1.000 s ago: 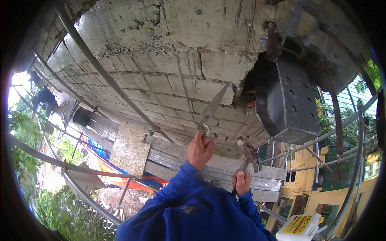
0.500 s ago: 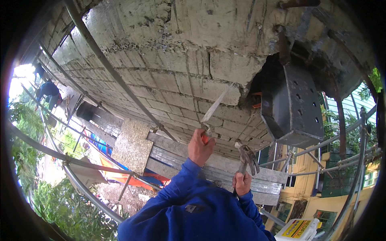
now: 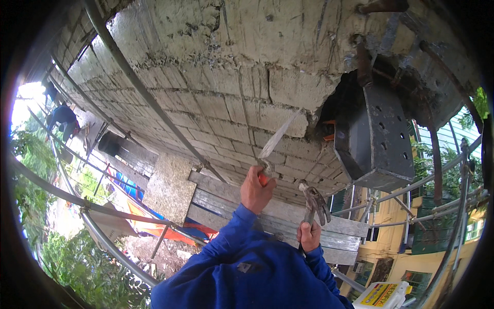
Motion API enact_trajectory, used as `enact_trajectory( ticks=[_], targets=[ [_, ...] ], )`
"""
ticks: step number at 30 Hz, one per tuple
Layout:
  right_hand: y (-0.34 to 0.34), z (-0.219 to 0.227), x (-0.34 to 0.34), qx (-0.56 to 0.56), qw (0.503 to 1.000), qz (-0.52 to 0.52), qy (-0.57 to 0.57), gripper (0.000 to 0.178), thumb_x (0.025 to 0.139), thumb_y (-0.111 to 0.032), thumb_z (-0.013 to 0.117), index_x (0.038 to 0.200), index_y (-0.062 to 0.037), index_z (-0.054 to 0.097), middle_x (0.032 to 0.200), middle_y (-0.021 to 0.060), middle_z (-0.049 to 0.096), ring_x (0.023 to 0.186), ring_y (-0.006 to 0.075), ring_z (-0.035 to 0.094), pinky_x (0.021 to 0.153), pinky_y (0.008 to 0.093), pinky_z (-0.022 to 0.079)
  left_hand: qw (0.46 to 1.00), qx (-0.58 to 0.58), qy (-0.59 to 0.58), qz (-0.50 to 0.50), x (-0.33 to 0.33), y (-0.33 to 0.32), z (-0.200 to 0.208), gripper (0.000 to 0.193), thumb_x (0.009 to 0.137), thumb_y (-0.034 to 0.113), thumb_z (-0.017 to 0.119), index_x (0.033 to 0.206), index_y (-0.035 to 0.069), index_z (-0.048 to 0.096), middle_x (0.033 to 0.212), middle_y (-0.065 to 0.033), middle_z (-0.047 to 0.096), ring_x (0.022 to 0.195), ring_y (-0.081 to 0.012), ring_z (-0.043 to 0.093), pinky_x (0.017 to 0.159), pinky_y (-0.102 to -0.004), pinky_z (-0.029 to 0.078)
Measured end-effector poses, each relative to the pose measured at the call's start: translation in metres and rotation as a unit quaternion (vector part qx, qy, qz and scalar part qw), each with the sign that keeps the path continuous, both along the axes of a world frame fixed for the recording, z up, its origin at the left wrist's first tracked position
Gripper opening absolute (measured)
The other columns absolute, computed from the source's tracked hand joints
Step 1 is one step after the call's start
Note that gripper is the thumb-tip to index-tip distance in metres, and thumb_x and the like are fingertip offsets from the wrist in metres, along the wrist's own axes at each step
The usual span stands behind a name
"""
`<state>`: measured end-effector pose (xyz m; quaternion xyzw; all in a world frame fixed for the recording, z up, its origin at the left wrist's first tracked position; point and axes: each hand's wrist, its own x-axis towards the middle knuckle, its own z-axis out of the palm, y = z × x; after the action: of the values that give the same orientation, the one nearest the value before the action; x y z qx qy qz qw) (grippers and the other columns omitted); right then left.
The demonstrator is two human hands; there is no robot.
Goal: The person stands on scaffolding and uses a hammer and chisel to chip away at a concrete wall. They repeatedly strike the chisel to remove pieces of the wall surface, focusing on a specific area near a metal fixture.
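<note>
My left hand (image 3: 258, 190) is closed around the orange handle of a pointed trowel (image 3: 277, 138). The grey blade reaches up and to the right in front of the block wall (image 3: 216, 110); whether its tip touches the wall I cannot tell. Lower and to the right, my right hand (image 3: 309, 236) grips the shaft of a claw hammer (image 3: 315, 202), its worn head upward and claw toward the right. Right of the trowel, a dark grey steel bracket with holes (image 3: 383, 136) sits at a broken opening in the wall.
Rusty bars (image 3: 435, 149) hang down at the right. Scaffold pipes (image 3: 149, 98) cross the left side, and metal planks (image 3: 334, 241) lie below with a speckled board (image 3: 167, 188). A white tub (image 3: 383, 296) stands lower right. Another person (image 3: 64, 117) is far left.
The hammer head has tilted slightly to the left. The trowel has shifted only a little, and both hands keep their holds.
</note>
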<state>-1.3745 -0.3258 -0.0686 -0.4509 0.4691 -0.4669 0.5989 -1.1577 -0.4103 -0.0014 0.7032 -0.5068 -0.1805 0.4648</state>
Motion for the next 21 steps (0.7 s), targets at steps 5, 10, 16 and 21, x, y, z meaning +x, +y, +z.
enact_trajectory(
  ticks=[5,10,16,21],
  targets=[
    [-0.001,-0.005,-0.001,-0.003,1.0,0.007,-0.002,0.054,0.088,-0.06,0.059,0.076,-0.0081,0.049,0.055,0.0003,0.048,0.045,0.0085,0.045,0.041,0.0244,0.036,0.999,0.017,0.048,-0.007,0.005,0.0,0.016,0.045,0.074,0.021,0.074,0.11,0.003,0.053,0.086,-0.0159,0.06,0.078,-0.0336,0.061,0.071,-0.0397,0.049],
    [-0.005,-0.017,-0.001,-0.039,0.999,0.009,0.031,0.053,0.09,-0.058,0.058,0.075,-0.0081,0.049,0.054,0.0005,0.048,0.043,0.0091,0.045,0.04,0.025,0.036,0.998,-0.035,0.03,0.039,0.026,-0.008,0.037,0.045,0.074,0.021,0.076,0.107,0.0,0.054,0.081,-0.0118,0.056,0.073,-0.0229,0.055,0.069,-0.0351,0.047],
    [-0.007,-0.013,0.003,-0.047,0.999,0.021,0.016,0.055,0.092,-0.059,0.053,0.073,-0.0073,0.048,0.05,0.0014,0.046,0.041,0.0102,0.044,0.038,0.0257,0.034,0.984,-0.131,0.003,0.12,0.058,-0.009,0.076,0.044,0.074,0.019,0.076,0.107,0.0,0.054,0.086,-0.0109,0.056,0.077,-0.0215,0.055,0.073,-0.0337,0.047],
    [-0.009,-0.002,0.008,-0.05,0.999,0.001,0.014,0.06,0.094,-0.059,0.048,0.063,-0.0069,0.046,0.048,0.0017,0.043,0.038,0.0113,0.045,0.036,0.0256,0.035,0.961,-0.196,-0.012,0.197,0.082,0.0,0.109,0.046,0.076,0.021,0.076,0.11,0.002,0.051,0.09,-0.0158,0.059,0.082,-0.032,0.059,0.074,-0.0383,0.047]
  ],
)
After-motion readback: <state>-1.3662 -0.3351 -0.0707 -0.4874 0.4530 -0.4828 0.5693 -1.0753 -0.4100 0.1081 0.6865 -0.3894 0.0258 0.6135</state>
